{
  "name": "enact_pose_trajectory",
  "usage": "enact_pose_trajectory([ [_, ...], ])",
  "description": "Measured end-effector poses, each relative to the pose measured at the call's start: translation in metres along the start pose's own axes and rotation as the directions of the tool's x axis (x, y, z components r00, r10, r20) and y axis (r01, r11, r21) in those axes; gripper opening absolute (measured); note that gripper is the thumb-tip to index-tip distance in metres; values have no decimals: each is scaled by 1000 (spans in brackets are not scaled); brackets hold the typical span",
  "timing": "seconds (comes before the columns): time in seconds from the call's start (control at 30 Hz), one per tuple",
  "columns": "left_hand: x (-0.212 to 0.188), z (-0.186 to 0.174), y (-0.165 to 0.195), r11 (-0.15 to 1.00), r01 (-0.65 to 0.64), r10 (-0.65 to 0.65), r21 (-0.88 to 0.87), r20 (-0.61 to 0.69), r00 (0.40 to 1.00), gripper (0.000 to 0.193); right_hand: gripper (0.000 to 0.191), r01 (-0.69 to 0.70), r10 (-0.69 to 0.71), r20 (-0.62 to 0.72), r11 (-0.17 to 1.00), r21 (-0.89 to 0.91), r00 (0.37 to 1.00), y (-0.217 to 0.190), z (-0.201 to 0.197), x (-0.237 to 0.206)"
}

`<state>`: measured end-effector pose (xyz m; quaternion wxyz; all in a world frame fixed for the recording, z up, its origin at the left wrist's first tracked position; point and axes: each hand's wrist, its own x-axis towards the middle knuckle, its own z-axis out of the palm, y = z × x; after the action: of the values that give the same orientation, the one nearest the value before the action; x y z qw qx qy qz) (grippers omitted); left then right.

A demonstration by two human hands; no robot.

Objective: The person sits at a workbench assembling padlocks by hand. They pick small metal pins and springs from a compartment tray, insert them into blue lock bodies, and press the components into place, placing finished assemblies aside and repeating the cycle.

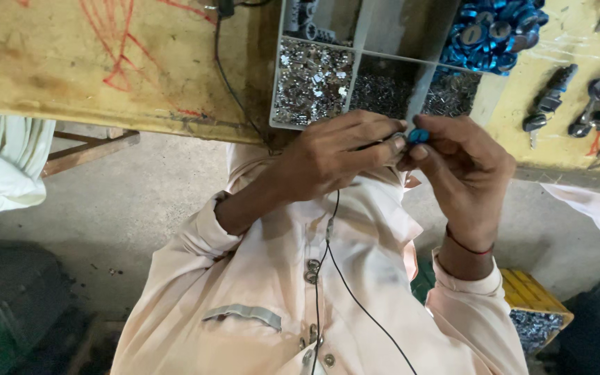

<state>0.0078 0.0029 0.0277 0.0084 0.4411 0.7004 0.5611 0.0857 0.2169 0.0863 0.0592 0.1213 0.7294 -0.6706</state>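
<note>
left hand (335,156): pinched on a small dark metal piece, mostly hidden.
right hand (463,167): pinched on a small blue cap (418,135), touching the left fingertips just off the surface's near edge.
progress: parts meeting, not visibly joined.
materials: divided tray (355,83) of shiny metal bits; glossy round blue caps (494,31).

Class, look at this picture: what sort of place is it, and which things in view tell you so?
Probably a small assembly workshop. A divided tray on the worn wooden bench holds heaps of small metal parts and blue caps, dark keys lie alongside, and both hands pinch a small blue part.
</note>
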Motion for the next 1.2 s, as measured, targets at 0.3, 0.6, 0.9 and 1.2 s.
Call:
enact_pose_trajectory([
  [0.3,5,-6,3,998,-31,29,53,33,999,23,20,17,-18,42,1000,24,999,-1,-4,-2],
  [0.6,6,-5,11,972,-110,88,207,112,990,19,14,-168,158,99,981,99,982,5,-11,4],
  [0.9,-3,22,17,963,149,-173,-225,-91,981,40,36,-189,124,243,945,266,962,17,-7,-4],
  [1.2,2,26,12,998,26,-38,-61,-197,980,40,16,8,-147,-196,818,-575,970,-5,-65,4],
])
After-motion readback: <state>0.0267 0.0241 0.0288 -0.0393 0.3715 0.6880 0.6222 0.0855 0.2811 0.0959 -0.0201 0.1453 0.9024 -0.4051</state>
